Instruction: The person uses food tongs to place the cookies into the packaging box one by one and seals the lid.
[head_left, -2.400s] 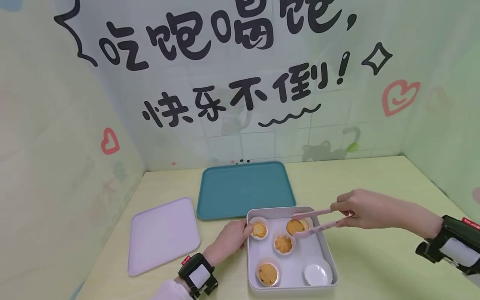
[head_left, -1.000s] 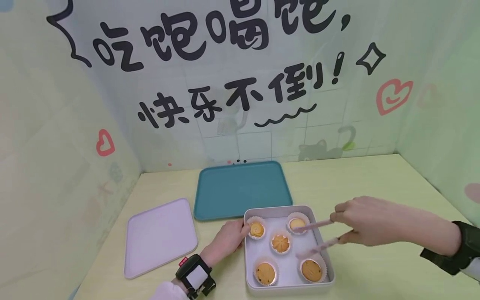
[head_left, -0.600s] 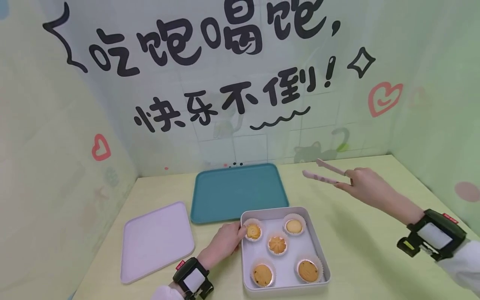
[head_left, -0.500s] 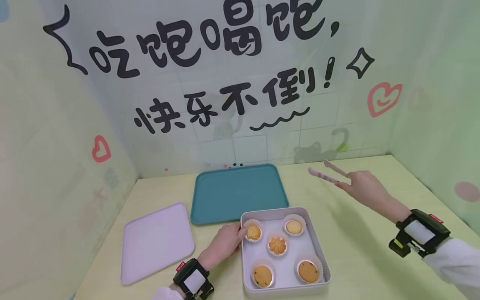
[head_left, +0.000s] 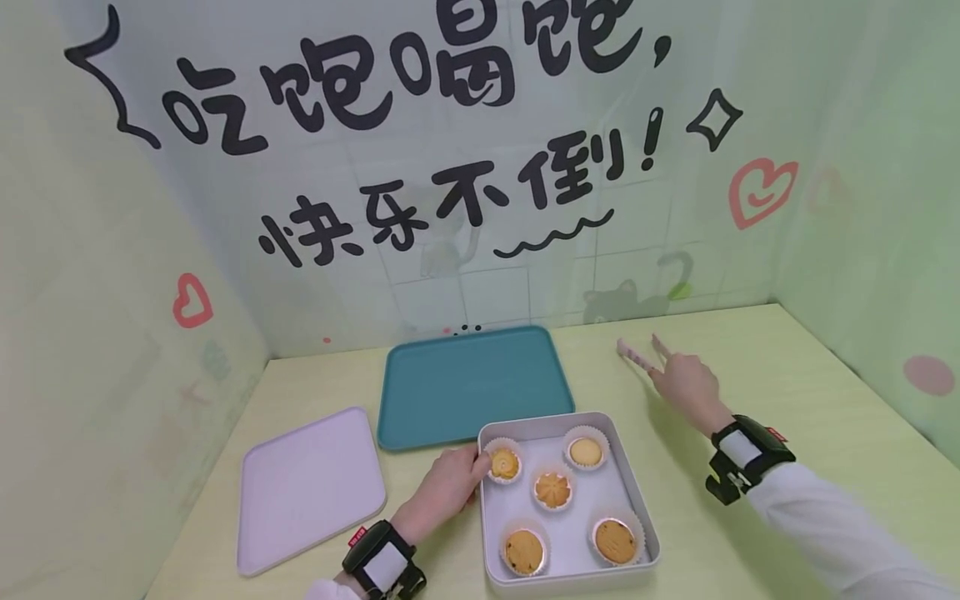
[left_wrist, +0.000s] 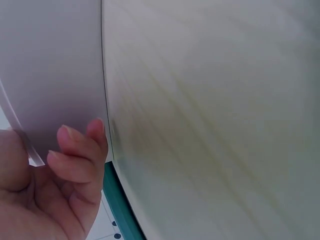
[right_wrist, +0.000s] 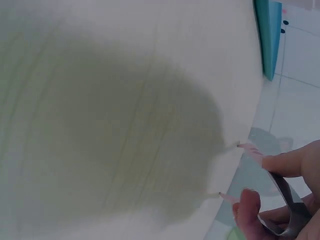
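Observation:
My left hand (head_left: 447,482) grips the near-left wall of a square, pale lilac box (head_left: 647,575), thumb over the rim and fingers outside, as the left wrist view also shows. Several cookies in white paper cups lie in the box: a swirled cookie (head_left: 505,464), a plain round cookie (head_left: 586,452), a flower-shaped cookie (head_left: 552,490) in the middle and two speckled cookies (head_left: 524,552) at the front. To the right and beyond the box, my right hand (head_left: 686,386) holds pink tongs (head_left: 636,356). Their arms are spread with nothing between, and the tips point towards the back wall.
A teal tray (head_left: 472,387) lies behind the box with nothing on it. Left of my left hand lies a bare lilac tray (head_left: 311,492). The table (head_left: 765,392) meets a printed back wall (head_left: 480,283) and side walls.
The right hand's tongs let go of a speckled cookie in the front-right paper cup, then rose out of the box towards the back right and drew lower. The left hand keeps its grip.

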